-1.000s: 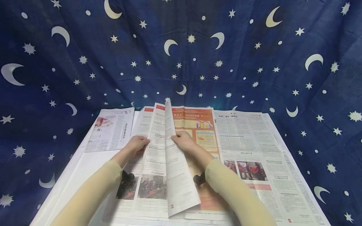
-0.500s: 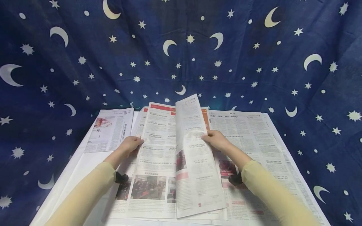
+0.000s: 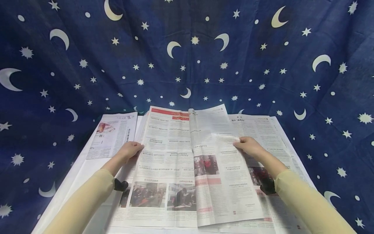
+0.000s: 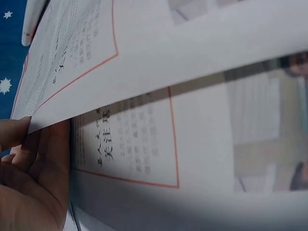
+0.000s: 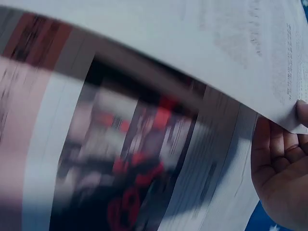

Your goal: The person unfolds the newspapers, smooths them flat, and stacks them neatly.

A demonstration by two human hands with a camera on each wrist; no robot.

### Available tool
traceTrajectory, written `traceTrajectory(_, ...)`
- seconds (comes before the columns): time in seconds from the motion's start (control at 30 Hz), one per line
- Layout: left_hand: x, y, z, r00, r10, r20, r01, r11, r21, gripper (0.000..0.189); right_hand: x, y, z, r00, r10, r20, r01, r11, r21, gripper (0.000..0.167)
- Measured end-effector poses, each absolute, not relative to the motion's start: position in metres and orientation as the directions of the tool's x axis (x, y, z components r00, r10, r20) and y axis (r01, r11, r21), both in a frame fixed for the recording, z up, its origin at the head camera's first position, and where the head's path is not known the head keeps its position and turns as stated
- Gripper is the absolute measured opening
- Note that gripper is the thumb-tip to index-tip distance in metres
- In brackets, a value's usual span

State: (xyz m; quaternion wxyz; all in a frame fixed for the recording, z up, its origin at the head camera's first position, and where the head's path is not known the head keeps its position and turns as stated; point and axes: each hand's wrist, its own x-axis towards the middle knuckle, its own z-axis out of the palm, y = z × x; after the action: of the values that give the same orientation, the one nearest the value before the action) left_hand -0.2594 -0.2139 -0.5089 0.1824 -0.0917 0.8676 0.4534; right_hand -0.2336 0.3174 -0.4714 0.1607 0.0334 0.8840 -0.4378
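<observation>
A newspaper (image 3: 163,162) lies spread across the table, its upper sheet raised a little above the pages beneath. My left hand (image 3: 132,149) pinches the left edge of that sheet; in the left wrist view the thumb presses on top of the paper (image 4: 96,72) with the fingers curled below. On the other side my right hand (image 3: 248,145) pinches the sheet's right edge, its thumb and curled fingers also showing in the right wrist view. The right-hand page (image 3: 228,188) bears a photo with red in it and slants up at its top corner.
A smaller folded newspaper (image 3: 112,135) lies at the back left of the white table (image 3: 87,175). Further newspaper pages (image 3: 260,130) stick out under the right side. A dark blue curtain (image 3: 187,58) with moons and stars hangs behind.
My right hand has moved right, drawing the sheet's right edge with it, so the page has swung over and opened flat, covering the orange page. My left hand has shifted slightly left.
</observation>
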Motion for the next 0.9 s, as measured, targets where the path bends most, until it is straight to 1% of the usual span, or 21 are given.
traceTrajectory(0.3, -0.255, -0.223, -0.504, -0.917, -0.017, -0.398, -0.336, 0.566, 0.752, 0.032, -0.220, 0.364, -0.470, -0.937, -0.031, -0.349, 0.238, 0.675, -0.699, 0.038)
traceTrajectory(0.6, -0.255, -0.230, -0.503, -0.913, -0.019, -0.408, -0.343, 0.578, 0.741, 0.033, -0.205, 0.409, -0.476, -0.921, 0.010, -0.390, 0.305, 0.641, -0.704, 0.038)
traceTrajectory(0.8, -0.256, -0.234, -0.506, -0.915, -0.028, -0.402, -0.345, 0.571, 0.745, 0.033, -0.200, 0.435, -0.477, -0.904, 0.107, -0.413, 0.384, 0.629, -0.676, 0.035)
traceTrajectory(0.9, -0.255, -0.235, -0.504, -0.913, -0.023, -0.407, -0.349, 0.559, 0.752, 0.033, -0.198, 0.447, -0.477, -0.895, 0.150, -0.420, 0.412, 0.639, -0.650, 0.041)
